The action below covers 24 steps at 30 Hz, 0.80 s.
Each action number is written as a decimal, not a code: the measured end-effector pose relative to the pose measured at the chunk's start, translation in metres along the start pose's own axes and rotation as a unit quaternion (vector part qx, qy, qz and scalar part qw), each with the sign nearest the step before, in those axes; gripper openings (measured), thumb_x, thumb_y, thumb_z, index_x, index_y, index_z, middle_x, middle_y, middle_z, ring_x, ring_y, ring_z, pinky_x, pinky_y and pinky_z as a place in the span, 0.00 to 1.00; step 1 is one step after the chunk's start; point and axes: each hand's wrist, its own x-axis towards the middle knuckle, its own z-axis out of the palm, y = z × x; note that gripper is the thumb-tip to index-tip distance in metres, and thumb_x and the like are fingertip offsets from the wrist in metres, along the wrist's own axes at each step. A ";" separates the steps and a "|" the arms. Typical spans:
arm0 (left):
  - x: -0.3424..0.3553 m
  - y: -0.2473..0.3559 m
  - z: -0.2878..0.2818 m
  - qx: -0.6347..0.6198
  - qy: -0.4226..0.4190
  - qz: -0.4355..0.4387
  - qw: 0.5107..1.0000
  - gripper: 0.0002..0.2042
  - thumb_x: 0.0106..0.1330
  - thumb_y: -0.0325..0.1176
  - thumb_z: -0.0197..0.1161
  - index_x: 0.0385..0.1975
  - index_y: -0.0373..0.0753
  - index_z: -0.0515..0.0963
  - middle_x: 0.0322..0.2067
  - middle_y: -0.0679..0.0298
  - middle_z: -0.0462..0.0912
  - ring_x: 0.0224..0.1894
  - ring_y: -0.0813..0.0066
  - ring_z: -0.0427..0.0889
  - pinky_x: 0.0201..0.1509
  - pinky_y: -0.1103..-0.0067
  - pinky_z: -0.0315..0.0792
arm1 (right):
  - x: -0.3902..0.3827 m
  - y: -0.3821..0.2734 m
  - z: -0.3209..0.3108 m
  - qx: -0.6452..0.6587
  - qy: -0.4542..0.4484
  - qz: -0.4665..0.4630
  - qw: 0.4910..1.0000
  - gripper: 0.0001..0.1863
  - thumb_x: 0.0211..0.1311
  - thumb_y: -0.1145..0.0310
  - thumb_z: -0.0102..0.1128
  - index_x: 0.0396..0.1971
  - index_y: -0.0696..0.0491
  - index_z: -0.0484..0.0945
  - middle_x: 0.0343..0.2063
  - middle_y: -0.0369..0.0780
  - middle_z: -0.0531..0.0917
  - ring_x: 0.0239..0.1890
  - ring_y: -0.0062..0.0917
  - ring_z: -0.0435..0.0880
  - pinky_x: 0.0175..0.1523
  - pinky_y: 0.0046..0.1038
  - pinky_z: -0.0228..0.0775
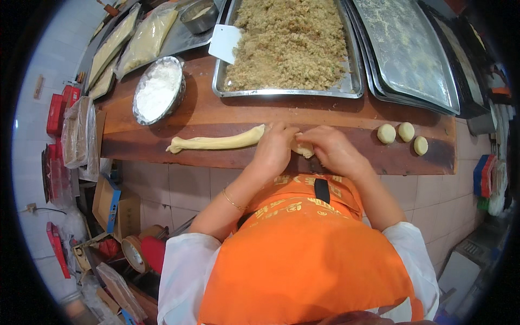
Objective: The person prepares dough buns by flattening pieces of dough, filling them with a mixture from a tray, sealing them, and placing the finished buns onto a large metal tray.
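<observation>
The left hand (273, 149) covers the near end of the dough rope (216, 143). Only a corner of the dough piece (304, 150) shows between it and the right hand (333, 150); fingertips of both are hidden. Beyond the hands, the crumb tray (287, 91) is cut off by the top edge.

Left hand (275, 147) grips the right end of a long dough rope (216, 142) lying along the wooden board (216, 116). Right hand (331, 149) pinches a small dough piece (303, 149) at that same end, both hands touching it. 3 dough balls (403, 138) sit in a cluster on the board, well to the right of the hands. Behind the hands stands a metal tray (352, 86) filled with crumbly brown filling (287, 43); a white scraper (225, 43) rests at its left rim. A foil-lined bowl of white flour (158, 89) sits left of the tray. Stacked metal trays (406, 51) lie to the right. Orange apron (303, 254) fills the lower frame.
</observation>
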 end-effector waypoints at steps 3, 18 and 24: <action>0.035 0.016 -0.004 -0.154 0.011 0.075 0.985 0.19 0.59 0.19 0.55 0.50 0.35 0.80 0.47 0.47 0.82 0.52 0.46 0.80 0.57 0.65 0.74 | 0.002 -0.009 -0.032 0.026 0.136 0.025 0.990 0.18 0.57 0.86 0.52 0.45 0.55 0.82 0.46 0.44 0.84 0.52 0.39 0.82 0.58 0.35 0.73; 0.074 0.017 0.056 0.058 -0.115 0.270 0.954 0.32 0.69 0.49 0.58 0.71 0.47 0.62 0.70 0.51 0.62 0.74 0.54 0.57 0.75 0.55 0.51 | 0.005 0.003 -0.076 0.105 0.347 0.082 0.928 0.11 0.67 0.82 0.53 0.46 0.60 0.81 0.46 0.41 0.82 0.49 0.23 0.80 0.56 0.23 0.71; 0.106 0.018 0.055 -0.083 -0.065 0.333 0.937 0.24 0.66 0.46 0.61 0.56 0.38 0.73 0.58 0.55 0.74 0.64 0.55 0.69 0.65 0.62 0.64 | -0.009 -0.013 -0.076 0.064 0.309 0.082 0.945 0.12 0.66 0.83 0.52 0.46 0.60 0.81 0.45 0.41 0.82 0.46 0.23 0.81 0.53 0.23 0.72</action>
